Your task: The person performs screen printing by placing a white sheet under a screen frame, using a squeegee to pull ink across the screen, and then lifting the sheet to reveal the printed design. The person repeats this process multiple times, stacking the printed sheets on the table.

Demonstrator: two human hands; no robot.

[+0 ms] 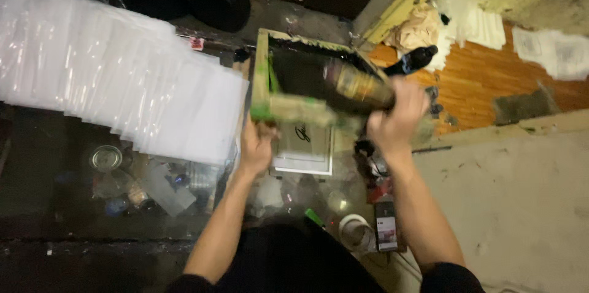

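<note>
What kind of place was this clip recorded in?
Probably a small, makeshift screen-printing workshop: the hands hold a wooden-framed, ink-stained printing screen, overlapping clear plastic sleeves are fanned beside it, and the glass worktable is cluttered.

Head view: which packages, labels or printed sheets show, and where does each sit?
Clear plastic sleeves: overlapping rows, left.
White printed card: under wooden screen frame, between left hand and right hand.
Small labelled box: bottom centre, dark and white.
Printed white sheet: top right.
</note>
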